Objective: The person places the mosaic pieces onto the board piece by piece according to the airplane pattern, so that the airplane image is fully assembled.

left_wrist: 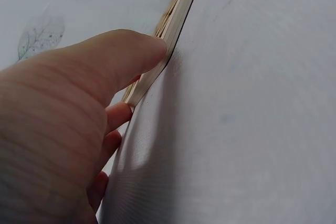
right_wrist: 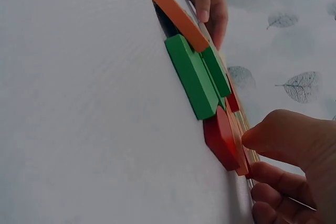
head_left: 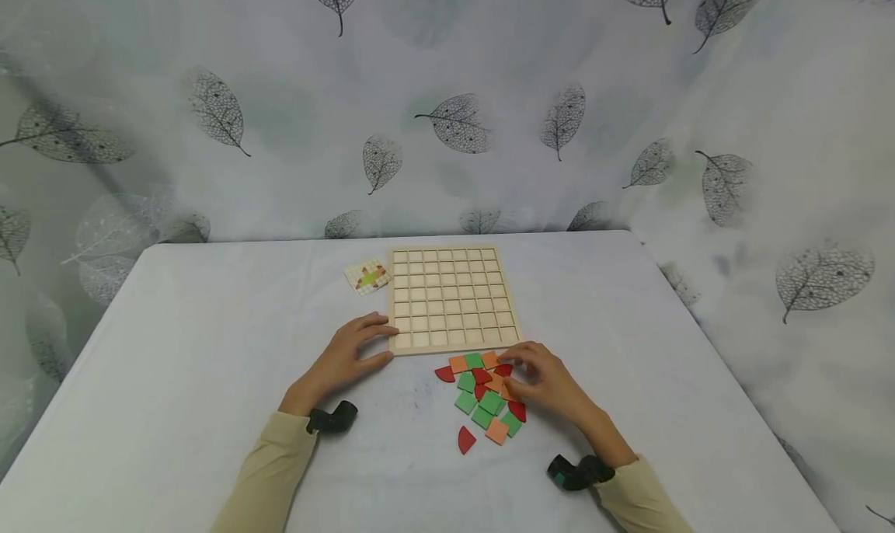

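A wooden grid board [head_left: 453, 300] with square cells lies on the table. My left hand [head_left: 353, 354] is at its near left corner, fingers loosely extended; in the left wrist view the thumb [left_wrist: 139, 51] rests against the board's edge [left_wrist: 176, 30]. My right hand [head_left: 548, 377] reaches over the right side of a loose heap of flat tiles, its thumb and fingers apart. Among these are green squares [head_left: 492, 402], orange squares [head_left: 497, 431] and red quarter-rounds [head_left: 466, 440]. In the right wrist view the thumb [right_wrist: 262, 137] is right at the tiles beside a red quarter-round [right_wrist: 220, 140].
A small pattern card [head_left: 367, 276] lies left of the board, showing an orange and green figure on a grid. White cloth covers the table [head_left: 210, 346]. Behind it hangs a leaf-printed curtain [head_left: 433, 183]. Dark camera bands sit on both wrists.
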Tool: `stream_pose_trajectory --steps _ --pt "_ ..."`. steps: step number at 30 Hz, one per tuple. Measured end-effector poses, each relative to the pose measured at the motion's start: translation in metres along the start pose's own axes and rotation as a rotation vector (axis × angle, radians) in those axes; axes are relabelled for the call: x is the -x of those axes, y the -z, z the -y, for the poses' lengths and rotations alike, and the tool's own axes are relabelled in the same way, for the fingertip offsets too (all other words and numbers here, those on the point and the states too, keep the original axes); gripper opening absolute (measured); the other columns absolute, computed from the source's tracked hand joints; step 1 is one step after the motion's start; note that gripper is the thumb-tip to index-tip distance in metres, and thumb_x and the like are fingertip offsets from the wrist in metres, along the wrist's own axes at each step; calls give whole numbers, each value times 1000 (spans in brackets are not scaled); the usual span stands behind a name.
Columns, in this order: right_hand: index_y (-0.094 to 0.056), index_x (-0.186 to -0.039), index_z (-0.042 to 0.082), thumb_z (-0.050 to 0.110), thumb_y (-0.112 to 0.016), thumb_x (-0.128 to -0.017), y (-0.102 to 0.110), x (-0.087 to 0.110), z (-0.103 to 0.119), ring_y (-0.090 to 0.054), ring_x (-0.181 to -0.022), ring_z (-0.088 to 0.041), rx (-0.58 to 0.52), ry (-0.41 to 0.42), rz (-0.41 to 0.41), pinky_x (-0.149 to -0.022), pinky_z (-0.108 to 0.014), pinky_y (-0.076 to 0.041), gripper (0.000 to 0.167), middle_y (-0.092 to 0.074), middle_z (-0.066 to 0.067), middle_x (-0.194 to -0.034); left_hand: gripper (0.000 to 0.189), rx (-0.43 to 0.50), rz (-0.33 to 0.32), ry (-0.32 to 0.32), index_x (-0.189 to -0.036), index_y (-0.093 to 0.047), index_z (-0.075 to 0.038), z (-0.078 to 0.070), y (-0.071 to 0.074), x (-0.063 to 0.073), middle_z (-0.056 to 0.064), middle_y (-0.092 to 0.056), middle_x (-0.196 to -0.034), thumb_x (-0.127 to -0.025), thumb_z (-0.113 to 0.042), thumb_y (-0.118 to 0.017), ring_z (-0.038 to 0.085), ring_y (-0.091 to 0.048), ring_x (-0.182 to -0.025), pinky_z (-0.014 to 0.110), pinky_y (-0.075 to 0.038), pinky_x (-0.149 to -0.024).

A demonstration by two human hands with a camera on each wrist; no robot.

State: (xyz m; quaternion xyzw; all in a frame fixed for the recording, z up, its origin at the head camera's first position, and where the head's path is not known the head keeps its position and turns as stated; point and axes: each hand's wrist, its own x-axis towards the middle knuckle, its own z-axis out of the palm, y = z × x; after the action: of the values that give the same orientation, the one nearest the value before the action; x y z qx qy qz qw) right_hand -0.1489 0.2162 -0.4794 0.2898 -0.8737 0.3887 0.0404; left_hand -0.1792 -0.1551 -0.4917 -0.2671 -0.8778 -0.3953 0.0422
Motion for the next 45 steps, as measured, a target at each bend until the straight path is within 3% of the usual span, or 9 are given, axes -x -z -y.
stream_pose_trajectory --steps 9,16,31,45 --pt "-69 -104 2 -5 -74 -78 8 -7 -2 -52 -80 -17 -28 70 67 -64 -24 -47 27 -65 -8 -100 39 -7 16 35 -126 -65 -13 -2 2 0 12 -52 -140 -88 -21 -74 34 -38 -139 60 -25 -112" --pt "-69 -104 4 0 -76 -79 7 -10 -2 -52 -79 -14 -33 23 108 -66 -23 -47 26 -64 -4 -97 39 -13 8 44 -125 -65 -13 -1 1 3 13 -52 -140 -88 -21 -73 35 -38 -138 60 -25 -112" --pt "-70 -101 4 7 -82 -78 10 -9 -2 -52 -73 -12 4 -50 115 -63 -21 -47 27 -62 0 -87 39 -33 24 49 -127 -64 -15 -3 0 2 12 -51 -141 -90 -23 -72 34 -35 -140 59 -24 -113" --pt "-70 -98 6 3 -79 -76 8 -8 -4 -52 -71 -10 -13 -11 60 -60 -21 -47 23 -62 0 -86 40 -65 28 74 -128 -63 -16 -6 -1 2 11 -51 -142 -90 -26 -71 34 -35 -141 59 -25 -113"
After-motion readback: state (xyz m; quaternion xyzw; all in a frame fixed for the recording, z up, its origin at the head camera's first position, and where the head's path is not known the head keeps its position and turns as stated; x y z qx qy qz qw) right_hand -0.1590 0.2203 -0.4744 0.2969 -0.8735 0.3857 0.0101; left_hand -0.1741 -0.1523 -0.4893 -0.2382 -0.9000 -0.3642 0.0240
